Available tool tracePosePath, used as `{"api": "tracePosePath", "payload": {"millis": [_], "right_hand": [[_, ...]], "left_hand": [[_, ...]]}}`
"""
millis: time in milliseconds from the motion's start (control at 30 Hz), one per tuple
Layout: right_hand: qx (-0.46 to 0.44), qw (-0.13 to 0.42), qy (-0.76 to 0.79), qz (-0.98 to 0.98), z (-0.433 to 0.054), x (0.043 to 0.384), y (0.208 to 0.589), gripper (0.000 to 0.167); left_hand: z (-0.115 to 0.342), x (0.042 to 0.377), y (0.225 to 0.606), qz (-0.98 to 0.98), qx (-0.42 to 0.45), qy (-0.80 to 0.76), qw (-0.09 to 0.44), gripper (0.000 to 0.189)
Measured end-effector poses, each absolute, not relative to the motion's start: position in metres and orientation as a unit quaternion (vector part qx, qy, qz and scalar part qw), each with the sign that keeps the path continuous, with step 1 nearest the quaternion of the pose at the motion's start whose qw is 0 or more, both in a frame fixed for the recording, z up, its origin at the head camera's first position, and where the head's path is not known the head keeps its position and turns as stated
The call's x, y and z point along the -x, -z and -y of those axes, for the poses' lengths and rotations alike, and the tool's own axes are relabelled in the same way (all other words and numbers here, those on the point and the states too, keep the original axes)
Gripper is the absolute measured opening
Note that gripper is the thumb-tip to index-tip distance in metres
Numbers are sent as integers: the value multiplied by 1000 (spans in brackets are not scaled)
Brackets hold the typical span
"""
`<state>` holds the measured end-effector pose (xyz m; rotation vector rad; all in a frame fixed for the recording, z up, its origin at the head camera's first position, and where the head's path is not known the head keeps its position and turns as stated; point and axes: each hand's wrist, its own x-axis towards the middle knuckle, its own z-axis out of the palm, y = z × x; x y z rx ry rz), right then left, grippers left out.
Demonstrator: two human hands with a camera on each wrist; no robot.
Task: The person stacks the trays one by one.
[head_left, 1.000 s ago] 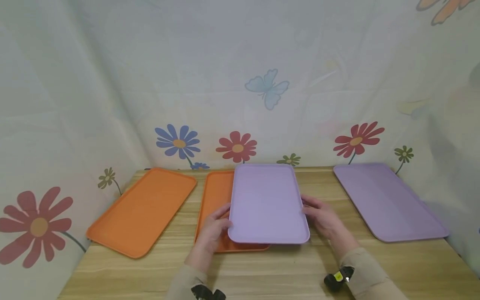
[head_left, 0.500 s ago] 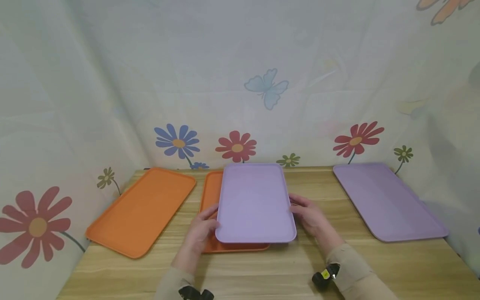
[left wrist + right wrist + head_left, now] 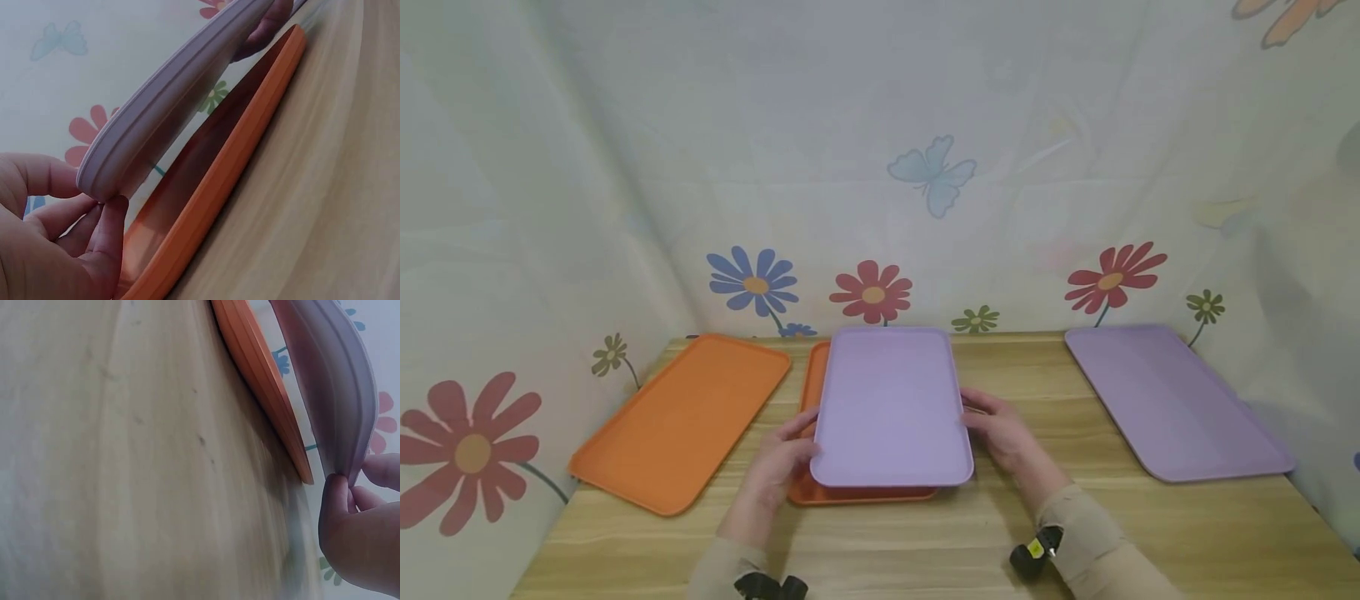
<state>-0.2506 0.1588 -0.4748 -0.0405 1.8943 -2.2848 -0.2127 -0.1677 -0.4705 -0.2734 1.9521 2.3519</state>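
Left hand (image 3: 778, 458) pinches one long side of a lavender rectangular tray (image 3: 891, 404); right hand (image 3: 1000, 425) pinches the opposite side. Tray held raised, a gap visible beneath it, over an orange rectangular tray (image 3: 814, 379) lying on the wood-grain counter (image 3: 910, 550). Second orange tray (image 3: 681, 421) angled at left; second lavender tray (image 3: 1176, 404) at right. Flower-printed cloth (image 3: 820, 108) behind.

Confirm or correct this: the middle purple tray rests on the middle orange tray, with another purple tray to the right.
Wrong: the middle purple tray is held above the middle orange tray; the left wrist view shows a gap. The rest stands.
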Motion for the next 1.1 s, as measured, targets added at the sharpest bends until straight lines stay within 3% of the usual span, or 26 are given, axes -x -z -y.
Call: {"api": "tracePosePath", "payload": {"millis": [1100], "right_hand": [[26,70,743,-665,-125,253,487,53]], "left_hand": [[204,212,467,-710,98,-697,26,65]]}}
